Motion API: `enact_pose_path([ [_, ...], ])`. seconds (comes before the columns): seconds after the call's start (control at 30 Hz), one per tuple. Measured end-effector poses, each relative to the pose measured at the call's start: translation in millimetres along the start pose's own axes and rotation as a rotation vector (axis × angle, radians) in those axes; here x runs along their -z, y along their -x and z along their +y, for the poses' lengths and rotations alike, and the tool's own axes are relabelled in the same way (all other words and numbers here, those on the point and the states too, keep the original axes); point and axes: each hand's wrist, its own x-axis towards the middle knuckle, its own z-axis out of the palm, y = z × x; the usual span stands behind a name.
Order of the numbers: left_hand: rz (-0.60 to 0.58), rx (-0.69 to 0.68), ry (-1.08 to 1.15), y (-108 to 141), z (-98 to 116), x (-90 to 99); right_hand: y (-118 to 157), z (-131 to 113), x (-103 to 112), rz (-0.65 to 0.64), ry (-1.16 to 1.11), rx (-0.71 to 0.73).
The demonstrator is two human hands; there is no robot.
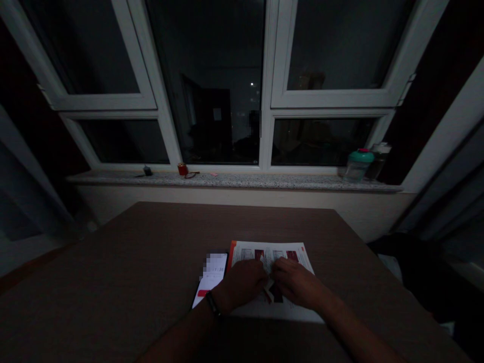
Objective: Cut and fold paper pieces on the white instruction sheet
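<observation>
Both hands meet over a printed booklet (pixel 302 310) that lies on the dark table, its pages showing text and dark red pictures. My left hand (pixel 245 282), with a black band on the wrist, has its fingers curled inward at the middle of the page. From the other side, my right hand (pixel 297 282) is closed with its fingertips close to the left ones. Between them is a small folded piece of paper (pixel 269 291), pale with a reddish edge; the fingers cover much of it. A lit phone (pixel 212 277) lies just left of the booklet.
The brown table (pixel 151 262) reaches toward a stone windowsill (pixel 242 180). On the sill stand a teal-lidded bottle (pixel 357 164), another clear bottle (pixel 380 156), a small red item (pixel 182 169) and a small dark bottle (pixel 147 170). The room is dim.
</observation>
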Motion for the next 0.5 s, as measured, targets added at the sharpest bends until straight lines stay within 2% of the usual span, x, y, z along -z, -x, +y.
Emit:
enact_pose_path([
  [0.13,0.011,-0.016,0.023,0.2,-1.0,-2.6,-0.1,0.0,-1.9,-0.008,-0.051,-0.014],
  [0.3,0.056,0.029,0.108,0.9,-6.0,-8.8,-2.1,-0.2,-4.1,0.027,-0.161,-0.092],
  [0.5,0.087,0.032,0.065,5.3,3.1,-10.5,-4.3,-3.8,-6.2,0.071,-0.182,-0.183],
])
